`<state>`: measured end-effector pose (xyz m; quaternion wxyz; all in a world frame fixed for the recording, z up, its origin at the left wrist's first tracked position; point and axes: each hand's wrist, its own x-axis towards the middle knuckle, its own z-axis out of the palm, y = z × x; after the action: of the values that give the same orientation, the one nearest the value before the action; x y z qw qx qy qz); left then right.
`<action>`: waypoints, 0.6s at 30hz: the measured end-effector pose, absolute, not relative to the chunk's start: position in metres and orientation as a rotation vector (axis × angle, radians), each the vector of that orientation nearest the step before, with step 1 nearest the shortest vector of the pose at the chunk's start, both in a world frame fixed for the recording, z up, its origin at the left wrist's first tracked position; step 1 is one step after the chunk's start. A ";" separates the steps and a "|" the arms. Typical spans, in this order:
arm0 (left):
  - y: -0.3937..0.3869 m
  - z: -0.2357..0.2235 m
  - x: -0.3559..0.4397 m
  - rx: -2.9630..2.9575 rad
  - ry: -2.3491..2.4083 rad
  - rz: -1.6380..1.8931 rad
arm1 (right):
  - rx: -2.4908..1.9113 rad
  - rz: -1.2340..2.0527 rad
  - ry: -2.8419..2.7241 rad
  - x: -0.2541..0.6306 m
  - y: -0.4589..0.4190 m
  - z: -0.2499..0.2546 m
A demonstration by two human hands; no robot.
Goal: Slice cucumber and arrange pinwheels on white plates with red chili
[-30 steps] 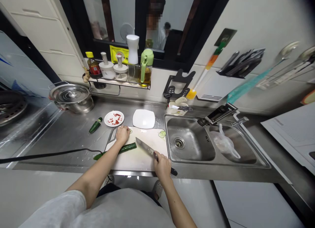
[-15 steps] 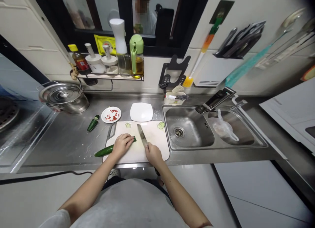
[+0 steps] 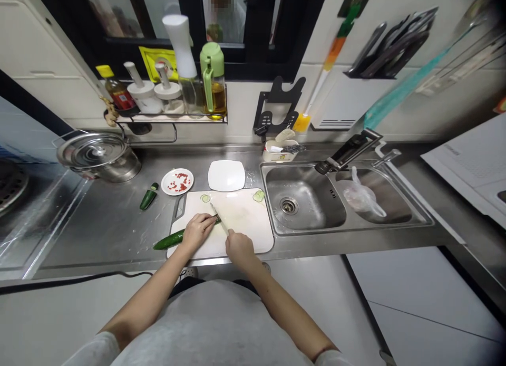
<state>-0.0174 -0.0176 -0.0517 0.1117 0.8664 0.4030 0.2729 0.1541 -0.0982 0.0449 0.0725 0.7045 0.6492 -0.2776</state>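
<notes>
My left hand is closed over a long green cucumber lying across the white cutting board. The cucumber's uncut end sticks out to the left, past the board's edge. In my right hand is the handle of a kitchen knife. Its blade stands edge-down against the cucumber's right end, close beside my left fingertips. Thin cucumber slices lie at the board's upper right corner, and a few pale slices rest at its upper left.
Behind the board are a white square plate and a round plate with red chopped bits. A cucumber stub and a lidded steel pot stand left. The double sink is right; a plastic bag lies in it.
My right hand has brought the knife left, from apart on the board to against the cucumber's end. My left hand keeps its hold. The view has shifted slightly.
</notes>
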 end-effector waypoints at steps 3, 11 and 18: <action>-0.018 -0.052 -0.018 2.557 1.189 0.783 | 2.112 -0.807 1.953 0.149 -0.099 0.044; -0.019 -0.044 -0.017 2.590 1.199 0.699 | 2.119 -0.866 1.978 0.143 -0.100 0.042; -0.021 -0.044 -0.017 2.578 1.225 0.636 | 2.124 -0.936 1.956 0.144 -0.099 0.045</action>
<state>-0.0170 -0.0212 -0.0444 0.1087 0.8764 0.4164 0.2163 0.1437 -0.0985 0.0454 0.0532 0.6988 0.6434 -0.3080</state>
